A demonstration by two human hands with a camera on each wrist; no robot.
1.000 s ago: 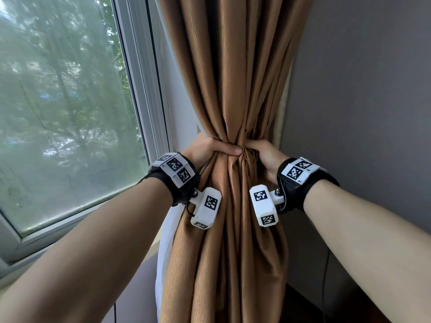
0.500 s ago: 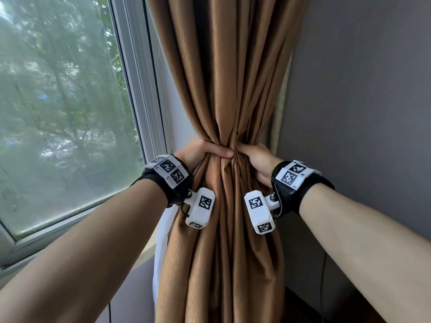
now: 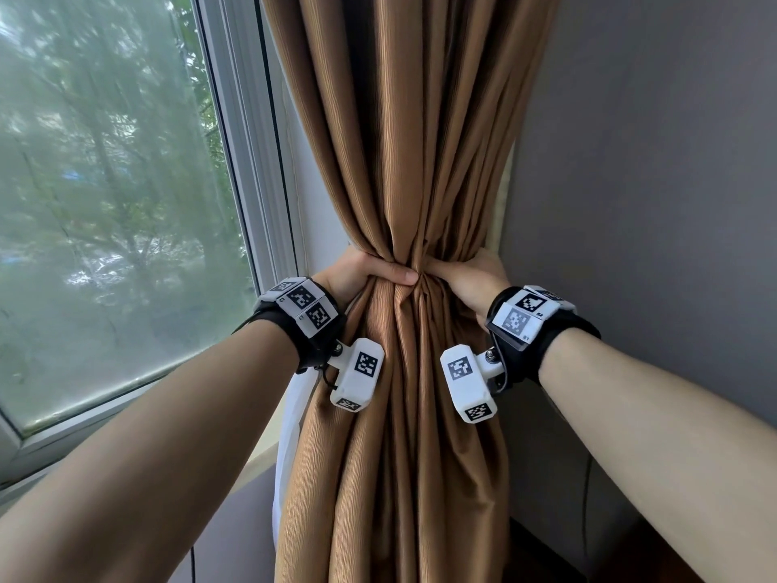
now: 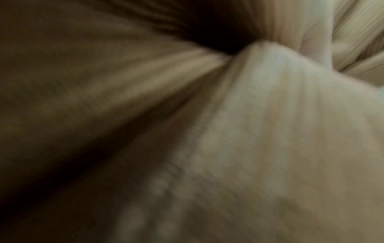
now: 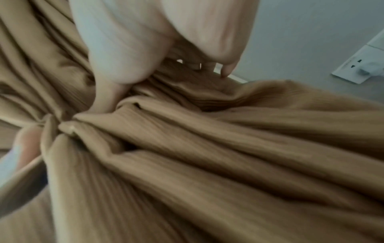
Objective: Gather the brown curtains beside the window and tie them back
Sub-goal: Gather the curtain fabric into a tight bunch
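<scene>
I am seeing the brown curtains [image 3: 403, 162] hanging just right of the window [image 3: 109, 204] — my left hand [image 3: 357, 273] and right hand [image 3: 473, 279] are both squeezing the gathered folds at one pinched waist, thumbs nearly meeting.

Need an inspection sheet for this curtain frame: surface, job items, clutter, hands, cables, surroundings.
Surface: pale window sill, partly hidden.
Job's things: brown ribbed fabric curtain bunched at mid-height; no tie-back seen.
Clutter: white sheer fabric behind the curtain's left edge.
Grippers: left hand and right hand grip the bunch from opposite sides.
Cables: thin dark cable down the wall.
Surroundings: glass window, grey wall, white wall socket.
</scene>
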